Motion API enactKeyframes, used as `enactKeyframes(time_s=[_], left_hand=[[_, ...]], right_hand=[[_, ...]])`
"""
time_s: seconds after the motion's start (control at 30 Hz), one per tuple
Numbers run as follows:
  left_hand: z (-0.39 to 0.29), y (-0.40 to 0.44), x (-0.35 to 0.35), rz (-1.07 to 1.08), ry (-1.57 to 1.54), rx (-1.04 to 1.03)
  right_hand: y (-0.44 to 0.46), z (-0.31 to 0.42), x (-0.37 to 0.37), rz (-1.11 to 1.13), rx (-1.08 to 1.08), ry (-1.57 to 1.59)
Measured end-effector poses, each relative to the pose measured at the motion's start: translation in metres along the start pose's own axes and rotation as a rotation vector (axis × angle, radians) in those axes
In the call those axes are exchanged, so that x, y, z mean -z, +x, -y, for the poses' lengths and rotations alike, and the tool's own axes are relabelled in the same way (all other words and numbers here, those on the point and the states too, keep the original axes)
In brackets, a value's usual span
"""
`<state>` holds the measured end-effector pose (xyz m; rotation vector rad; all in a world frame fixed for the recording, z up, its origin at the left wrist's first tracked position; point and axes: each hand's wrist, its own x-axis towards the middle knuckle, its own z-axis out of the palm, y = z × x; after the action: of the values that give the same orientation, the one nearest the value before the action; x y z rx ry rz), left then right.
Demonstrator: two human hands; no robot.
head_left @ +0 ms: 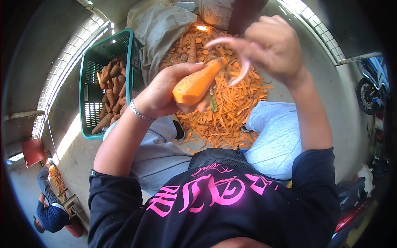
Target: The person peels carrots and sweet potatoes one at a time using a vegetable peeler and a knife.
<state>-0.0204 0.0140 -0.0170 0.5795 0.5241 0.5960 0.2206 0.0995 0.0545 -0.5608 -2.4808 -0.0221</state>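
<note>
My left hand (162, 89) is wrapped round a large peeled carrot (196, 84); its thick end faces me and its narrow end points up and right. Just right of that narrow end, my right hand (275, 47) is closed on a pink forked tool (242, 73), which looks like a Y-shaped peeler. Motion smears the tool, so its blade does not show. Below both hands lies a heap of orange peelings (231, 115) with round cut ends among them. An unpeeled carrot (192, 51) rests on the heap. A small green object (213, 102) lies there too.
A green crate (129, 62) of unpeeled carrots (111, 89) stands on the left. Beside it is a crumpled pale sack (157, 25). My legs (275, 128) flank the heap. Another person (53, 215) sits at far lower left. A motorcycle (370, 91) is at far right.
</note>
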Motion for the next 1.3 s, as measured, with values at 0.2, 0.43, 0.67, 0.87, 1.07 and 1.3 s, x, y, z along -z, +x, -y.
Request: enactKeyframes(time_s=[0.2, 0.43, 0.67, 0.87, 1.07, 1.3], left_hand=[[0.008, -0.001, -0.016, -0.193, 0.016, -0.060], [0.013, -0.003, -0.021, -0.227, -0.015, -0.114], [-0.002, -0.011, -0.031, -0.192, 0.120, 0.014], [0.001, -0.002, -0.014, -0.068, 0.023, -0.022], [0.006, 0.003, -0.040, -0.350, -0.036, -0.053], [0.006, -0.001, -0.044, -0.393, 0.105, -0.063]], right_hand=[[0.002, 0.037, -0.018, -0.098, 0.146, 0.061], [-0.001, 0.035, -0.025, -0.093, 0.141, 0.063], [-0.024, -0.055, -0.025, 0.047, -0.056, -0.169], [-0.001, -0.010, 0.002, 0.024, -0.030, 0.052], [0.001, 0.041, -0.014, -0.096, 0.154, 0.079], [-0.001, 0.042, -0.019, -0.020, 0.143, 0.087]])
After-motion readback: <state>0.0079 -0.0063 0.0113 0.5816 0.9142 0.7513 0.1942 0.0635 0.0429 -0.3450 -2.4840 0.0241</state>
